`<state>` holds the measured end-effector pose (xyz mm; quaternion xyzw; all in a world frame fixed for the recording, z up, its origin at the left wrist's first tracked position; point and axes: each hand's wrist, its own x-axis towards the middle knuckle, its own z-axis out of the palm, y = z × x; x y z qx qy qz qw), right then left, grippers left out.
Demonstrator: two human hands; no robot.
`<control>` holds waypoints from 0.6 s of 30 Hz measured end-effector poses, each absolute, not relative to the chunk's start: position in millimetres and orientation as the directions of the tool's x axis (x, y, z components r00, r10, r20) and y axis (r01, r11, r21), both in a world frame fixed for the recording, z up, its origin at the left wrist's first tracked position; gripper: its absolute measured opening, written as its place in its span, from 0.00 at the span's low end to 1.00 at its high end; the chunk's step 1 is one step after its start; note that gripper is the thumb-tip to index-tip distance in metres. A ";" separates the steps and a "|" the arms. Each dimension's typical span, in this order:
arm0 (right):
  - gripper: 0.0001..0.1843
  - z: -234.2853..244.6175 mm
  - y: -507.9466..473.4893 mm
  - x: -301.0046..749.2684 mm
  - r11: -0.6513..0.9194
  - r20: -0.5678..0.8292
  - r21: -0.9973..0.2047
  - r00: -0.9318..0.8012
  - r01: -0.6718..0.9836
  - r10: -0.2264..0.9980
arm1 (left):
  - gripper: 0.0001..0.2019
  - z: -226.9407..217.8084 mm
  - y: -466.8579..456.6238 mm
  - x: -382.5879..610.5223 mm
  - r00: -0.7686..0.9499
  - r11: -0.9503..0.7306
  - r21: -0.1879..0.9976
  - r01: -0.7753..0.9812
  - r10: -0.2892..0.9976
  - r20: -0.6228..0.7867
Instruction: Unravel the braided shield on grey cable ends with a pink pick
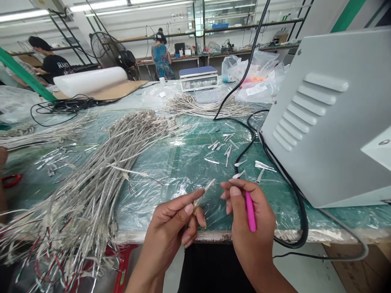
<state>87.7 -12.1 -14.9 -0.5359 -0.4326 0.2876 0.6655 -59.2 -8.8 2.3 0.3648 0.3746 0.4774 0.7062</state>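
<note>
My left hand (pixel 177 221) is closed, thumb and forefinger pinching a thin cable (pixel 209 185) whose shiny, foil-like end points up and to the right. In my right hand (pixel 253 211) a slim tool with a bright pink handle (pixel 251 212) is tucked against the palm; its working end is hidden. The right thumb and forefinger come together just beyond the cable's tip, apart from it; whether they pinch anything is too small to tell. To the left lies a large bundle of grey cables (pixel 119 150), with red, green and white wires at the near ends.
Scraps of foil (pixel 228 150) litter the plastic-covered green table (pixel 186 167). A grey metal machine (pixel 324 101) stands at the right, a black cord (pixel 297 191) looping beside it. Behind are another cable bundle (pixel 207 106) and a scale (pixel 199 79). Another person's hand (pixel 3 162) shows at the left edge.
</note>
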 end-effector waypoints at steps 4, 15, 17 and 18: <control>0.06 -9.9 -10.9 88.4 0.213 0.189 -0.977 0.411 -0.012 0.892 | 0.13 -0.8 -7.5 -61.3 0.278 0.277 0.865 -0.419 0.946 -0.169; 0.08 -1.0 -16.2 95.8 0.110 0.069 -0.959 0.162 -0.260 0.984 | 0.11 -4.4 -3.6 -63.3 0.341 0.296 0.850 -0.436 0.928 -0.148; 0.10 -1.0 -15.8 98.0 0.101 0.067 -0.948 0.121 -0.302 0.990 | 0.11 -2.9 -2.7 -62.8 0.357 0.310 0.845 -0.437 0.921 -0.153; 0.12 -1.3 -15.4 99.0 0.096 0.069 -0.944 0.097 -0.317 0.993 | 0.10 -2.0 -2.4 -62.7 0.365 0.314 0.842 -0.439 0.919 -0.152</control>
